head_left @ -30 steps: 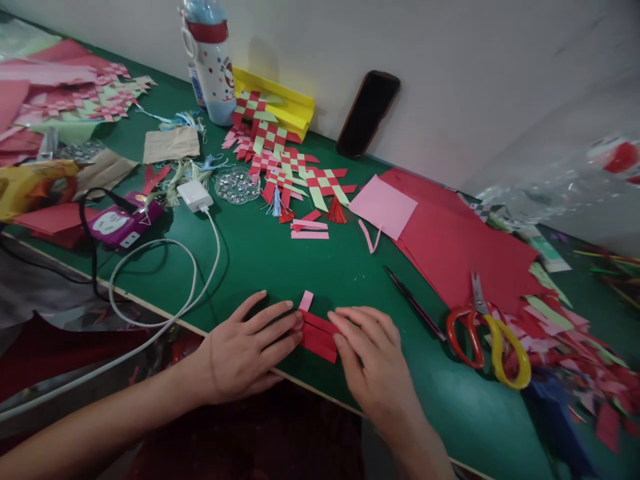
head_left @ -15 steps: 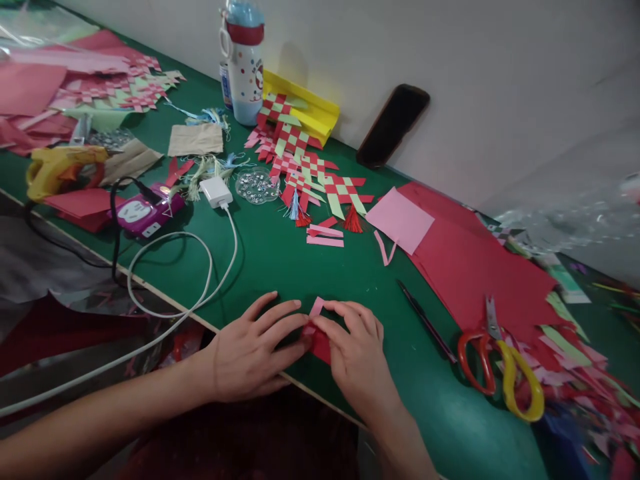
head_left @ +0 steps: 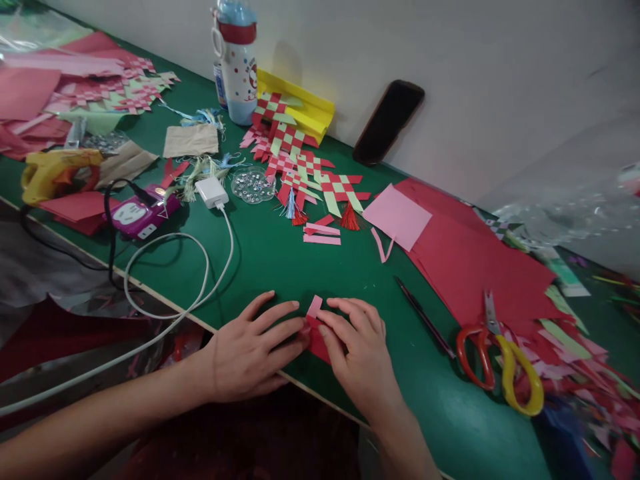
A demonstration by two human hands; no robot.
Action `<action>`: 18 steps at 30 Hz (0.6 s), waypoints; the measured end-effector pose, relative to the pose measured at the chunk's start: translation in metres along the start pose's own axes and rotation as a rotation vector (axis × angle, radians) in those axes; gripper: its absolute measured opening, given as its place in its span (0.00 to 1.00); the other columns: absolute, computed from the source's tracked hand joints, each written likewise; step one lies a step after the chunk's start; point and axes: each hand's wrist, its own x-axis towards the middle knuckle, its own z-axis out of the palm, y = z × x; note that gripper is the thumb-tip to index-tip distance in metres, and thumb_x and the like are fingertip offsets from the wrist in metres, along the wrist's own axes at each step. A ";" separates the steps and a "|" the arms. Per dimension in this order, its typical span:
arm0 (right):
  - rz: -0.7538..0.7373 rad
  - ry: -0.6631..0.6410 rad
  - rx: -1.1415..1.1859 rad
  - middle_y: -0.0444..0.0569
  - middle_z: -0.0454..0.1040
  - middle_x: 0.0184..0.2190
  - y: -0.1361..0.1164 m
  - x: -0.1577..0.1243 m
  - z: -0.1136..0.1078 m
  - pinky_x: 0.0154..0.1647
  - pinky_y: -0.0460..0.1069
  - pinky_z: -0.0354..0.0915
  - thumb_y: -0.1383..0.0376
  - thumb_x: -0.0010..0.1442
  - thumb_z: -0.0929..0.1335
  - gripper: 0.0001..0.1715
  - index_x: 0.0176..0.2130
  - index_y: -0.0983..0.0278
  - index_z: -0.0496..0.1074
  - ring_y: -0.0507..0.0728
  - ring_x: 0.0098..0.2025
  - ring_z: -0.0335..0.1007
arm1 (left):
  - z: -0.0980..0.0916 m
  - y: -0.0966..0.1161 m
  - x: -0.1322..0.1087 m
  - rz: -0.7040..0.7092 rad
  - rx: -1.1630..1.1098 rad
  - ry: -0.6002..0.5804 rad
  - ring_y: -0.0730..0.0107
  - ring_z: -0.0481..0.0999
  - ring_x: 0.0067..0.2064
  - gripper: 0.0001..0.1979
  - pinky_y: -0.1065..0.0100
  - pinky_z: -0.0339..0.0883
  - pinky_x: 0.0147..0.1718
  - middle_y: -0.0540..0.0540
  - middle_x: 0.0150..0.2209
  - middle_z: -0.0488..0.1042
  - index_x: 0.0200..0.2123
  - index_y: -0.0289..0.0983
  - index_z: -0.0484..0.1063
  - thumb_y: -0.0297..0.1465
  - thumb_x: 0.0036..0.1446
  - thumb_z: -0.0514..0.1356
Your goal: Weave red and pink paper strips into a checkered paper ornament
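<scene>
A small piece of red paper (head_left: 319, 345) lies at the near edge of the green table, with a pink paper strip (head_left: 315, 306) sticking up from its top. My left hand (head_left: 257, 347) is at its left side, fingers stretched and spread, with some fingertips touching the paper's left edge. On the other side, my right hand (head_left: 359, 347) has its thumb and bent index finger on the red paper, just below the pink strip. Part of the paper is hidden beneath both hands.
Scissors (head_left: 500, 360) and a dark pen (head_left: 425, 317) lie to the right, by large red sheets (head_left: 480, 260). Woven paper fish (head_left: 340, 189), a bottle (head_left: 239, 73) and a phone (head_left: 389, 123) are along the wall. A white cable (head_left: 170, 320) and yellow glue gun (head_left: 55, 172) are left.
My right index finger and thumb have shifted slightly and spread a little apart, so more of the paper below the pink strip shows. My left hand stays nearly in place.
</scene>
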 end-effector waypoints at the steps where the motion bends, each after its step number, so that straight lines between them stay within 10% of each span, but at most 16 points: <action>1: 0.000 0.006 0.007 0.49 0.76 0.49 0.000 0.000 0.000 0.54 0.59 0.61 0.65 0.67 0.65 0.11 0.44 0.57 0.78 0.61 0.54 0.65 | 0.000 0.000 0.000 0.000 -0.005 0.000 0.52 0.60 0.65 0.23 0.44 0.35 0.69 0.45 0.59 0.70 0.57 0.40 0.69 0.44 0.63 0.57; 18: -0.036 0.014 0.021 0.47 0.77 0.47 0.000 -0.003 0.003 0.53 0.59 0.60 0.66 0.65 0.66 0.11 0.40 0.54 0.78 0.61 0.53 0.65 | 0.003 0.000 0.000 0.017 0.016 -0.018 0.52 0.58 0.66 0.26 0.43 0.37 0.69 0.44 0.62 0.67 0.60 0.38 0.67 0.45 0.63 0.56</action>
